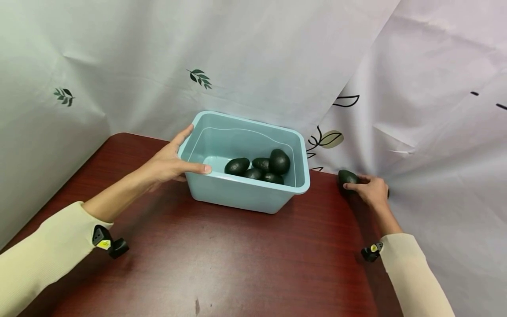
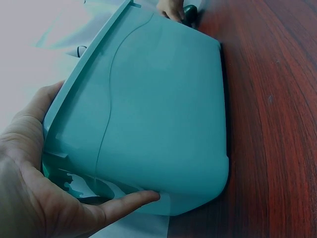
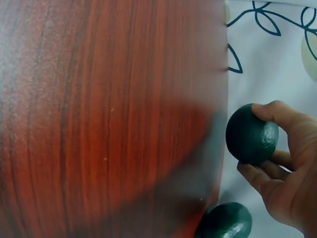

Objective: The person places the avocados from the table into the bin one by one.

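Note:
A light blue plastic bin (image 1: 233,193) stands on the table with several dark green avocados (image 1: 236,167) in its right half. My left hand (image 1: 168,165) grips the bin's left end, thumb over the front rim and fingers at the rim's far side. In the left wrist view, the bin's side wall (image 2: 163,104) hides its inside. Off to the right of the bin, my right hand (image 1: 371,189) holds an avocado (image 3: 250,134) between thumb and fingers at the table's right edge. One more avocado (image 3: 230,220) lies close by that hand, mostly hidden behind it in the head view.
The dark red wooden table (image 1: 222,259) extends in front of the bin. A white cloth with leaf prints (image 1: 245,57) hangs behind the table and along its right edge. Small cameras are strapped at both wrists.

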Available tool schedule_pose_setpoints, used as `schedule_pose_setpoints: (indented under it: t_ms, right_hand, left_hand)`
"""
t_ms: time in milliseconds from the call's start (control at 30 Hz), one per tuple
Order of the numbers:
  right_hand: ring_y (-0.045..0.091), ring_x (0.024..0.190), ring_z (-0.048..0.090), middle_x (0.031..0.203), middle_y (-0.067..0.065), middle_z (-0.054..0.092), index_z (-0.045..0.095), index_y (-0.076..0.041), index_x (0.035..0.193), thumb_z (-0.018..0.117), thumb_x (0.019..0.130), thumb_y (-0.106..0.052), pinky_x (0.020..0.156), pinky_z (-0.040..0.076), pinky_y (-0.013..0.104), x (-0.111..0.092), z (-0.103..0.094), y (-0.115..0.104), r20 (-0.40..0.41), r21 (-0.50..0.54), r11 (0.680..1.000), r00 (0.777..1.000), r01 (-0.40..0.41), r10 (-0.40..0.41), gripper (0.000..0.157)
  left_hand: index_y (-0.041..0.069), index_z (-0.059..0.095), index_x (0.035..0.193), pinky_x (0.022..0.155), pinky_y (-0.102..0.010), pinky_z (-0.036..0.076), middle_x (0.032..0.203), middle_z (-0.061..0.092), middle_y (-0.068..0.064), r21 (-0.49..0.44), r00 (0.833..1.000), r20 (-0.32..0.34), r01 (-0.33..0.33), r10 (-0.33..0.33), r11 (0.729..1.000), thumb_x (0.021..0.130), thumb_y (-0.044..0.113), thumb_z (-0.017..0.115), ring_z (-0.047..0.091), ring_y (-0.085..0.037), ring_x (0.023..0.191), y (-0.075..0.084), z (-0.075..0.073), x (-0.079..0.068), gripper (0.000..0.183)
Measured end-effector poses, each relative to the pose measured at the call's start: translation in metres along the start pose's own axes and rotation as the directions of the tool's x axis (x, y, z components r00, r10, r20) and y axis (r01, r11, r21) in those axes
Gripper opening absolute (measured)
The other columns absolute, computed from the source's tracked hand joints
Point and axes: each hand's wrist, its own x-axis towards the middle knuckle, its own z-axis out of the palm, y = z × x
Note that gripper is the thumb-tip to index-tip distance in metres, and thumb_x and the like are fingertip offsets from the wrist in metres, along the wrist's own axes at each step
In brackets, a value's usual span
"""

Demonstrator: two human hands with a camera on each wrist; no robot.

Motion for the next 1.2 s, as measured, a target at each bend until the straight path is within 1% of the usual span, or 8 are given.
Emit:
schedule_pose_setpoints:
  t_ms: [67,200,367,467,667,867,1067,1200]
  right_hand:
    - [0.068,0.148,0.04,0.158,0.038,0.058,0.067,-0.001,0.154,0.091,0.088,-0.049,0.119,0.041,0.07,-0.001,-0.002,-0.004,0.024,-0.009,0.999,0.999,0.038,-0.037,0.086]
    - [0.067,0.146,0.044,0.152,0.039,0.062,0.068,0.001,0.152,0.092,0.09,-0.046,0.118,0.042,0.07,-0.001,-0.005,-0.013,0.014,-0.037,0.994,0.995,0.103,-0.102,0.081]
    - [0.061,0.139,0.053,0.142,0.038,0.069,0.071,0.004,0.147,0.092,0.09,-0.039,0.123,0.033,0.068,0.001,-0.006,-0.026,-0.005,-0.038,0.982,0.983,0.185,-0.185,0.075]
    - [0.058,0.138,0.055,0.137,0.037,0.072,0.07,0.005,0.147,0.092,0.09,-0.038,0.125,0.029,0.068,0.001,-0.008,-0.035,-0.001,-0.029,0.976,0.977,0.214,-0.214,0.074]
    - [0.059,0.142,0.048,0.137,0.034,0.073,0.071,0.002,0.148,0.094,0.089,-0.037,0.125,0.029,0.069,-0.003,-0.018,-0.051,0.007,-0.007,0.969,0.969,0.245,-0.245,0.075]
    - [0.054,0.137,0.061,0.134,0.031,0.075,0.072,0.0,0.148,0.095,0.088,-0.035,0.123,0.026,0.064,-0.002,-0.026,-0.068,-0.028,-0.008,0.946,0.945,0.326,-0.326,0.073]
    - [0.053,0.145,0.056,0.135,0.031,0.075,0.07,-0.003,0.151,0.096,0.087,-0.036,0.122,0.028,0.063,-0.005,-0.034,-0.09,-0.02,0.014,0.935,0.935,0.355,-0.355,0.077]
    - [0.053,0.146,0.058,0.135,0.03,0.076,0.071,-0.006,0.152,0.097,0.087,-0.037,0.118,0.037,0.061,-0.007,-0.038,-0.101,-0.027,0.016,0.933,0.933,0.358,-0.358,0.076]
  left_hand:
    - [0.055,-0.007,0.178,0.11,-0.063,0.062,0.184,0.026,-0.015,0.0,1.0,0.0,-0.001,0.001,1.0,0.091,0.032,0.097,0.049,-0.039,0.153,0.0,0.0,0.0,0.137]
    - [0.056,-0.007,0.177,0.111,-0.063,0.061,0.184,0.026,-0.014,-0.002,1.0,-0.001,0.002,-0.002,1.0,0.091,0.033,0.097,0.049,-0.039,0.153,0.0,0.001,-0.001,0.137]
    - [0.056,-0.007,0.177,0.111,-0.063,0.061,0.184,0.025,-0.014,-0.006,1.0,0.0,0.005,-0.005,1.0,0.092,0.032,0.097,0.049,-0.039,0.153,-0.001,-0.001,-0.001,0.137]
    - [0.056,-0.007,0.177,0.111,-0.063,0.061,0.184,0.026,-0.014,-0.006,1.0,0.0,0.004,-0.004,1.0,0.092,0.032,0.097,0.049,-0.039,0.153,-0.002,-0.001,-0.001,0.136]
    - [0.056,-0.007,0.178,0.111,-0.064,0.061,0.184,0.026,-0.014,-0.005,1.0,0.0,0.001,-0.001,1.0,0.092,0.033,0.097,0.049,-0.04,0.153,-0.001,-0.001,0.0,0.137]
    - [0.057,-0.008,0.177,0.111,-0.064,0.06,0.185,0.024,-0.013,0.005,1.0,-0.001,0.005,-0.005,1.0,0.092,0.034,0.096,0.049,-0.04,0.153,0.0,-0.001,0.001,0.136]
    - [0.057,-0.007,0.177,0.11,-0.063,0.062,0.186,0.022,-0.013,0.012,1.0,-0.004,0.005,-0.005,1.0,0.093,0.034,0.096,0.049,-0.041,0.153,-0.001,-0.002,0.0,0.135]
    - [0.057,-0.007,0.177,0.11,-0.063,0.061,0.185,0.023,-0.013,0.01,1.0,0.0,0.004,-0.004,1.0,0.092,0.033,0.096,0.049,-0.041,0.153,-0.001,-0.001,0.0,0.135]
